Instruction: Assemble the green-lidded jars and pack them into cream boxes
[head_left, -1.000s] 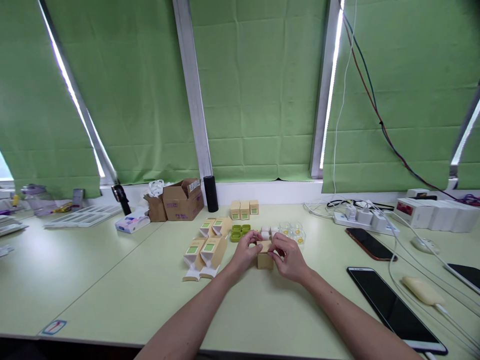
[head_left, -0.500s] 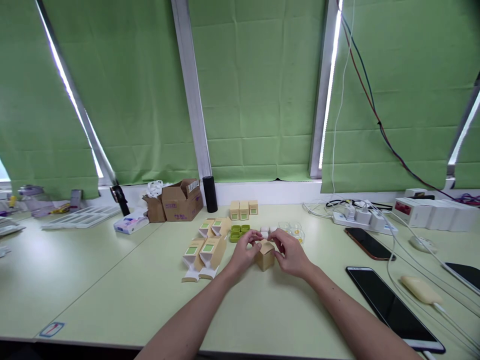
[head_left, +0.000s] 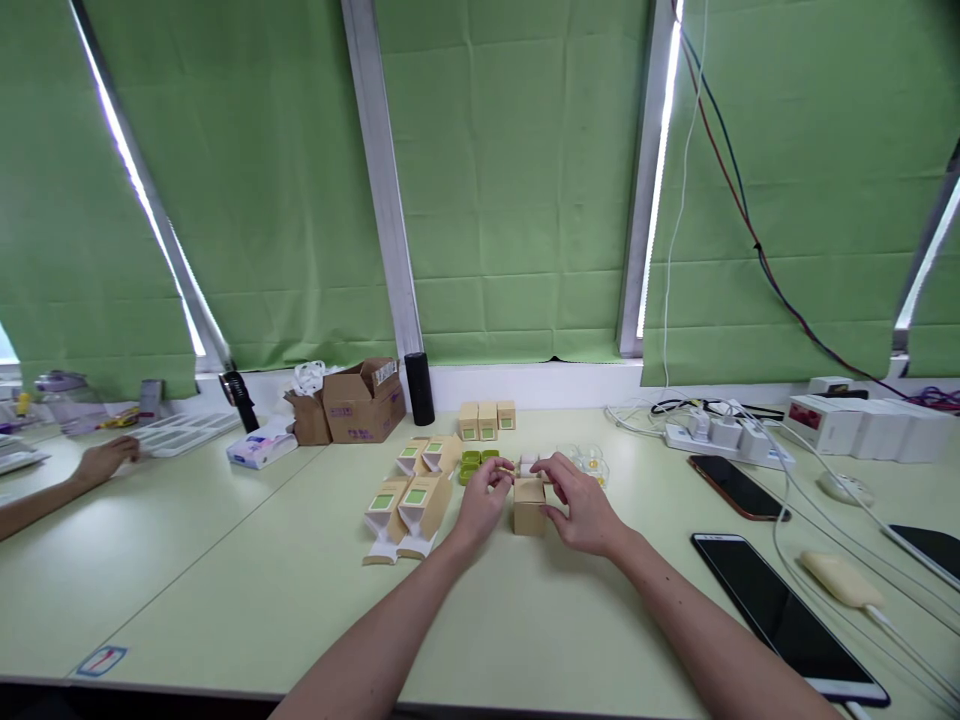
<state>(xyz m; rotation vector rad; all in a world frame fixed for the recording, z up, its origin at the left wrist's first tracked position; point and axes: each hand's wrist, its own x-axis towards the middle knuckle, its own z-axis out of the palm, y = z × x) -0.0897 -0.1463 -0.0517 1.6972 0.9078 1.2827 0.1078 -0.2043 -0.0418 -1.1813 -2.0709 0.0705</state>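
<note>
A small tan cardboard box (head_left: 529, 506) stands on the pale green table (head_left: 225, 570) between my hands. My right hand (head_left: 577, 505) grips its right side and top. My left hand (head_left: 484, 500) sits just left of the box with fingers curled near its upper edge. Behind the box lie green lids (head_left: 476, 462), small white jars (head_left: 529, 464) and clear pieces with yellow centres (head_left: 589, 462). To the left lie flat unfolded tan cartons with green labels (head_left: 409, 500). Three closed tan boxes (head_left: 487, 420) stand in a row further back.
A brown shipping carton (head_left: 364, 400) and a black cylinder (head_left: 418, 388) stand by the window ledge. Phones (head_left: 780, 610) (head_left: 739, 487), a power strip with cables (head_left: 720, 432) and white boxes (head_left: 862, 425) lie to the right. Another person's hand (head_left: 105, 460) rests at far left near white trays (head_left: 176, 432).
The box's top flap is now closed flat and the box stands square. My right hand shifted onto its right side. Another person's hand came into view at the far left.
</note>
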